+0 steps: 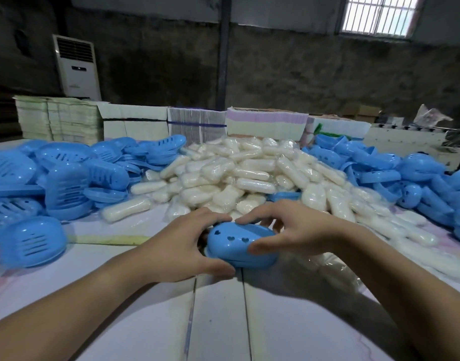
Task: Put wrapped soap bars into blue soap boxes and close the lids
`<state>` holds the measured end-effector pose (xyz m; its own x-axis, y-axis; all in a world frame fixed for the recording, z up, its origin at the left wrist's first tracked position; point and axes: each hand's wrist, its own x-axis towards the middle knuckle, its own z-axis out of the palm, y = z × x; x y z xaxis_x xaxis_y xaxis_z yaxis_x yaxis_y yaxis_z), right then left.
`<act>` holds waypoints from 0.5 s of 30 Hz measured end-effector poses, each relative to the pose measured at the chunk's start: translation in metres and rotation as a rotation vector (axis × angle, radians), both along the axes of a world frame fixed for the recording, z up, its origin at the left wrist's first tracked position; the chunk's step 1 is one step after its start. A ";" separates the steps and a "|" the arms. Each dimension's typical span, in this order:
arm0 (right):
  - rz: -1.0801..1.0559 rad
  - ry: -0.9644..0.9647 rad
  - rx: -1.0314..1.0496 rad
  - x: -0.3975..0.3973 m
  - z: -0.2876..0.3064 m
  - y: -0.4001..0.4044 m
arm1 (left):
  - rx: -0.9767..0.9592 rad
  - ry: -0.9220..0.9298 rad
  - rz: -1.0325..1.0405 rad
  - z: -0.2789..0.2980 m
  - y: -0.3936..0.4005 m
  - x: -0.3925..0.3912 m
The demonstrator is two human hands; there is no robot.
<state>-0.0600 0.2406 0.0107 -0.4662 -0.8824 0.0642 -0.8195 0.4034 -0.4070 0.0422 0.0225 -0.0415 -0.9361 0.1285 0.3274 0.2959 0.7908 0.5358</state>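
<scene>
A packing workshop: heaped soap bars (239, 173), stacked flat cartons (59, 118), bare walls.

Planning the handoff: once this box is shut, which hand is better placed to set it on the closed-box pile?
Left, probably. The left hand already holds the blue soap box on the side nearest the closed boxes; the right hand would have to cross over.

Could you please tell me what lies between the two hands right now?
In the head view, a blue soap box with three heart-shaped holes lies between the left hand and the right hand; both grip it.
</scene>
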 end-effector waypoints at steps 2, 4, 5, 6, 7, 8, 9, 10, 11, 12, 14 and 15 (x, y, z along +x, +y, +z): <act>0.001 0.017 0.019 0.001 0.000 0.000 | -0.023 0.021 -0.009 -0.001 -0.001 0.000; -0.025 0.058 0.060 0.002 -0.001 0.000 | -0.059 0.031 -0.024 0.000 -0.002 0.000; -0.043 0.081 0.081 0.002 -0.001 0.001 | -0.075 0.030 -0.030 0.002 -0.004 0.000; -0.051 0.100 0.098 0.002 -0.001 0.001 | -0.088 0.029 -0.035 0.003 -0.005 0.000; -0.046 0.110 0.111 0.002 -0.002 0.001 | -0.098 0.031 -0.038 0.003 -0.006 0.001; -0.031 0.113 0.118 0.003 -0.002 0.000 | -0.106 0.040 -0.040 0.004 -0.007 0.001; -0.011 0.110 0.116 0.003 -0.002 -0.001 | -0.113 0.048 -0.038 0.004 -0.007 0.001; 0.012 0.110 0.107 0.004 -0.003 -0.003 | -0.116 0.054 -0.033 0.005 -0.008 0.001; 0.037 0.125 0.092 0.005 -0.005 -0.005 | -0.115 0.058 -0.028 0.004 -0.008 0.001; 0.054 0.161 0.070 0.005 -0.006 -0.007 | -0.110 0.061 -0.023 0.004 -0.008 0.001; 0.053 0.250 0.010 0.003 -0.008 -0.007 | -0.106 0.062 -0.016 0.002 -0.009 0.000; 0.047 0.279 -0.024 0.002 -0.008 -0.006 | -0.109 0.066 -0.015 0.002 -0.010 -0.001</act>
<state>-0.0577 0.2347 0.0026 -0.3865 -0.8991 0.2054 -0.9186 0.3555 -0.1723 0.0417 0.0128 -0.0400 -0.9108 0.1803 0.3715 0.3397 0.8386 0.4258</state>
